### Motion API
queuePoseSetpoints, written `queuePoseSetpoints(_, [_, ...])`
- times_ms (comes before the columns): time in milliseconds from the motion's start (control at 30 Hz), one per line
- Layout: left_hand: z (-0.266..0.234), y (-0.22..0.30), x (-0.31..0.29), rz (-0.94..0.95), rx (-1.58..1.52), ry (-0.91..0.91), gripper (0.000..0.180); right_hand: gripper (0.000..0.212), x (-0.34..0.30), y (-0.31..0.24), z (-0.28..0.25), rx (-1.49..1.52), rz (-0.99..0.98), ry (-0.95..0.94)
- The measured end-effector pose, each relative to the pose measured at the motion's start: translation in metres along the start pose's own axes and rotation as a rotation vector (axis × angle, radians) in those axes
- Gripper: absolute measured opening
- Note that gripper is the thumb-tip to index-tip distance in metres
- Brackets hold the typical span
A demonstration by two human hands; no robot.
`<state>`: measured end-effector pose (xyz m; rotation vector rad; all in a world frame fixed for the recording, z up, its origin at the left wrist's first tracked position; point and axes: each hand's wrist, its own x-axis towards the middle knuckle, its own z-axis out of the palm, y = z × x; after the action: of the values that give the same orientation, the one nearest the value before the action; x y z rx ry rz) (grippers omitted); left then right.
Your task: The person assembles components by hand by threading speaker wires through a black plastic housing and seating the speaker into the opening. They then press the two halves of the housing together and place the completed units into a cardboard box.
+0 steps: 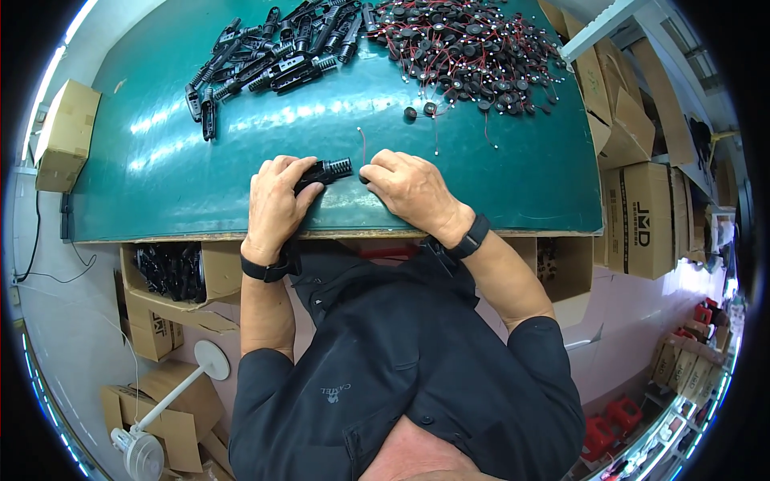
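Observation:
My left hand (279,195) is closed round a black plastic housing (333,170) with a ribbed, spring-like end that points to the right. Just right of that end, my right hand (409,188) pinches a small round black speaker-like part (365,178). A thin red wire (363,144) with a white tip runs from this part away over the green table. Both hands rest low over the table near its front edge, a short gap between them. Most of the housing is hidden by my left fingers.
On the green table (265,200), several black housings (297,72) lie heaped at the far left of centre. A large pile of round parts with red wires (473,48) sits far right. Cardboard boxes (638,216) stand right; an open box of black parts (172,271) is below the left edge.

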<state>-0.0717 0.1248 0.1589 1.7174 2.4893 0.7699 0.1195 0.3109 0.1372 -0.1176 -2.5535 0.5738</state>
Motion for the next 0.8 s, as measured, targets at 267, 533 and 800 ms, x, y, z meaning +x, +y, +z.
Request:
queuePoseSetpoints(267, [0.001, 0.001, -0.001, 0.031, 0.022, 0.052, 0.04, 0.021, -0.003, 0.004, 0.005, 0.033, 0.153, 0.051])
queuePoseSetpoints(533, [0.001, 0.001, -0.003, 0.02, 0.034, 0.053, 0.041, 0.019, 0.004, 0.001, 0.008, -0.043, 0.16, 0.02])
queuePoseSetpoints(800, [0.001, 0.002, -0.005, 0.024, 0.033, 0.074, 0.041, 0.014, 0.011, 0.01, 0.013, -0.053, 0.132, 0.035])
